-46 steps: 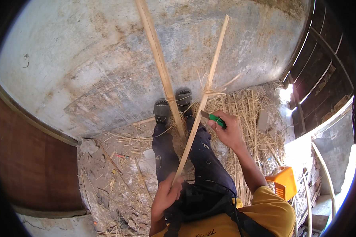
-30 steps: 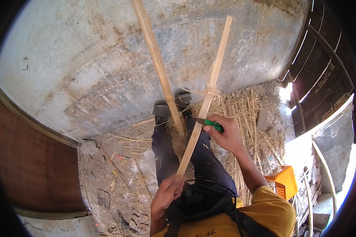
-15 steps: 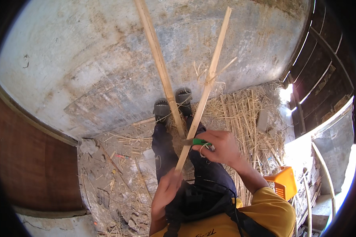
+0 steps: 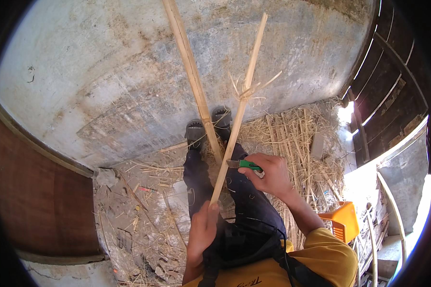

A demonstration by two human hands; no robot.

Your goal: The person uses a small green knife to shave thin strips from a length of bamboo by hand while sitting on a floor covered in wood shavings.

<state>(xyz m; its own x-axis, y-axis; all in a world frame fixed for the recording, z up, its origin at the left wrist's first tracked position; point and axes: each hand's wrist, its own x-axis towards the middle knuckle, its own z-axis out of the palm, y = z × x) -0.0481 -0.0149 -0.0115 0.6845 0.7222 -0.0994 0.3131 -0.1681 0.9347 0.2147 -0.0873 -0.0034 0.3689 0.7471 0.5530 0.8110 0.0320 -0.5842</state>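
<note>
Holding a knife (image 4: 246,165) to a long wooden strip (image 4: 234,125)

The left hand (image 4: 203,229) is wrapped round the near end of the strip, just by the lap; the right hand (image 4: 271,174) grips the knife by its green handle, with the blade at the strip's right edge, a little way above the left hand. The strip slants up and to the right from the left hand, over the legs and past the shoes (image 4: 195,131), its far end in front of the grey wall (image 4: 119,71); thin curled shavings (image 4: 247,92) cling to it beyond the blade. A thicker pole (image 4: 189,67) runs down between the shoes; straw-like scraps (image 4: 292,143) litter the floor (image 4: 165,217); an orange plastic thing (image 4: 348,221) sits at the lower right.
</note>
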